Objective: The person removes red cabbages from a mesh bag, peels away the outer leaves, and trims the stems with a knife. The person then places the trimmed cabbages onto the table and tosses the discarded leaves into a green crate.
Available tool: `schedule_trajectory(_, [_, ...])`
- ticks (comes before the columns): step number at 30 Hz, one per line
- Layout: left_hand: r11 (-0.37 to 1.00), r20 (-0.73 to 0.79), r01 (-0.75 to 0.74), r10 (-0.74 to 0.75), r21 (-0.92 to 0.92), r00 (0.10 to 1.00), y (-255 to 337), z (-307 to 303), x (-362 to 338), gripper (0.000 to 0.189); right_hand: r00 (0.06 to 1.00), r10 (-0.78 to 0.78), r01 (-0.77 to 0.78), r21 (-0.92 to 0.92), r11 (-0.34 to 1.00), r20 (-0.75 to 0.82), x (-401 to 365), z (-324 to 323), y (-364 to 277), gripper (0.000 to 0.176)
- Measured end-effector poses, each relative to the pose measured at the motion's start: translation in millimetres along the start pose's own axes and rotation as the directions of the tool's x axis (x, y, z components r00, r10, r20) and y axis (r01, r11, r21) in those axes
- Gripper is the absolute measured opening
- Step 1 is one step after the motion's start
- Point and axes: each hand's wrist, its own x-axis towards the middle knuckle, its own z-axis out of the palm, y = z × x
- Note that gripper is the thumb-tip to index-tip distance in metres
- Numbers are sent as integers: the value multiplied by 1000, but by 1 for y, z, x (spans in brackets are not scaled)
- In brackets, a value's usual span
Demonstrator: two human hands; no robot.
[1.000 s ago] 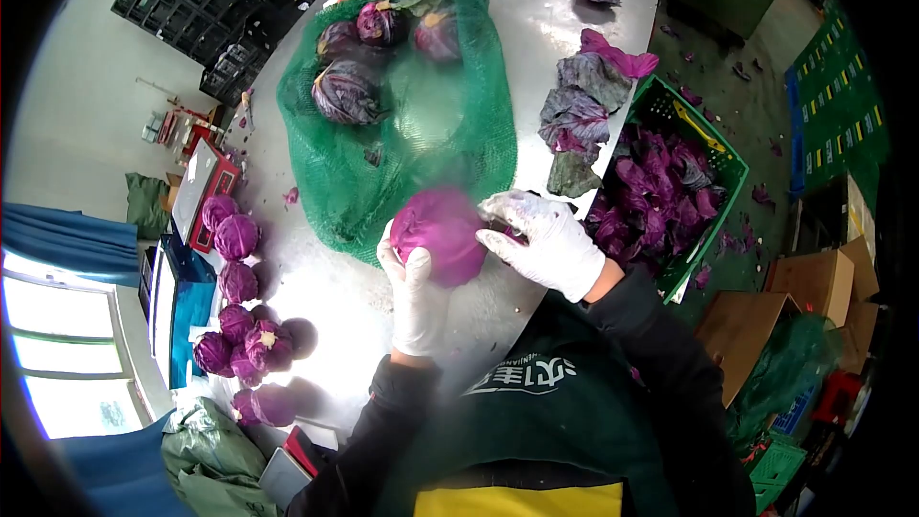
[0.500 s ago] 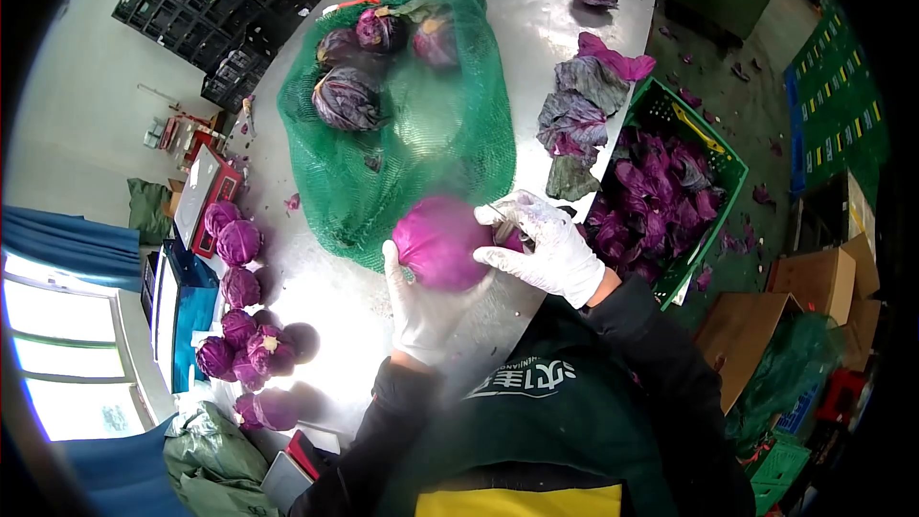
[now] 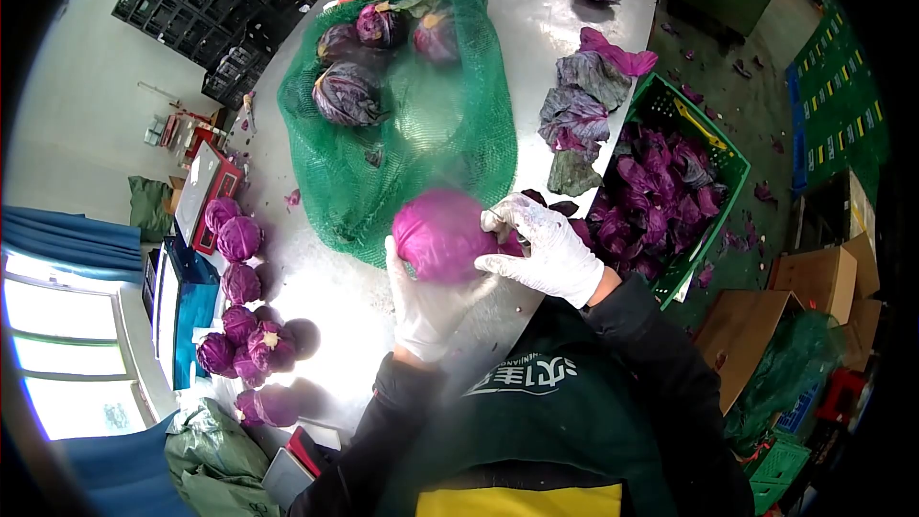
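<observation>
Cradling the round purple cabbage head [image 3: 438, 235] above the steel table [image 3: 316, 287], near edge: my white-gloved left hand [image 3: 421, 302] cups beneath, fingers spread; my white-gloved right hand [image 3: 548, 251] curls its fingers against the side. Recommended: steady support, gentle peeling.

Site: produce trimming and packing room, warehouse type.

Evidence, all located from the steel table [image 3: 565, 29]:
- On its far half: a green net sack [image 3: 450, 134] holding untrimmed red cabbages.
- Along its left edge: a row of trimmed heads [image 3: 236, 237].
- On its right side: loose outer leaves [image 3: 574, 115].
- Against its right edge: a green plastic crate [image 3: 732, 168] full of stripped leaves.
- Beyond its far left corner: stacked black crates [image 3: 220, 0].
- On the floor to its right: cardboard boxes [image 3: 814, 278].
- At its near edge: left hand [image 3: 421, 302] and right hand [image 3: 546, 249], both in white gloves, hold a cabbage head [image 3: 440, 235].
</observation>
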Motion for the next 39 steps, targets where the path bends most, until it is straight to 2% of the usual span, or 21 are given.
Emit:
schedule_trajectory(3, [999,-6,-10,10,-49,1000,-1,-1,0,96,999,-31,30,-22,999,-21,-1,1,2,36])
schedule_trajectory(6, [996,-3,-26,25,-82,1000,-3,-3,3,96,984,-157,140,-171,975,-87,-2,3,-1,31])
schedule_trajectory(10, [989,5,-34,35,-145,999,-9,5,1,95,991,-104,93,-130,987,-81,-3,3,0,25])
schedule_trajectory(13, [999,-26,-40,41,25,999,-11,10,-3,91,998,24,-19,74,997,-63,-7,-1,10,24])
schedule_trajectory(14, [974,-7,-141,144,178,989,-12,13,-2,89,994,12,-2,90,996,-110,-8,-3,16,24])
schedule_trajectory(15, [916,28,-238,242,322,970,-14,16,3,87,987,0,16,103,995,-158,-8,-5,18,24])
schedule_trajectory(16, [829,76,-326,329,454,941,-16,17,7,85,968,190,-164,158,974,-164,-11,-11,8,23])
schedule_trajectory(19, [229,380,-492,399,840,835,-10,10,13,88,956,162,-147,77,986,-246,-17,-18,14,29])
schedule_trajectory(20, [203,385,-483,381,852,841,-15,11,16,97,960,148,-142,43,989,-237,-19,-19,15,32])
schedule_trajectory(21, [-50,469,-488,377,872,799,-19,19,16,102,964,135,-137,9,991,-229,-21,-19,17,34])
schedule_trajectory(22, [-246,513,-454,316,857,798,-15,11,22,110,951,221,-209,81,975,-218,-25,-16,18,36])
schedule_trajectory(23, [-433,546,-413,247,801,800,-10,3,27,117,959,166,-163,32,986,-229,-27,-14,22,39])
schedule_trajectory(25, [-604,577,-395,135,692,806,-11,3,34,118,956,232,-221,82,972,-180,-32,-13,20,40])
schedule_trajectory(26, [-611,565,-408,79,679,821,-12,4,39,117,968,178,-183,-10,983,-175,-36,-12,25,42])
schedule_trajectory(27, [-601,567,-421,66,680,821,-15,2,43,116,964,226,-245,-136,960,-140,-41,-14,29,43])
schedule_trajectory(30, [-613,581,-443,31,654,813,-18,-8,56,112,955,187,-212,-87,973,-232,-56,-11,53,44])
schedule_trajectory(32, [-659,558,-371,90,655,825,-30,-8,58,110,934,206,-229,-46,972,-292,-65,-11,62,44])
schedule_trajectory(35, [-695,553,-324,127,642,824,-42,-1,60,110,901,331,-327,64,943,-279,-77,-19,63,41])
schedule_trajectory(36, [-685,545,-321,133,655,828,-41,-3,63,110,834,494,-406,336,850,-243,-71,-24,41,39])
schedule_trajectory(38, [-669,551,-331,142,666,823,-39,-8,67,113,869,412,-448,-81,890,-272,-79,-29,47,39])
schedule_trajectory(39, [-663,553,-340,136,667,822,-38,-9,68,113,878,395,-432,-93,897,-270,-82,-26,47,41])
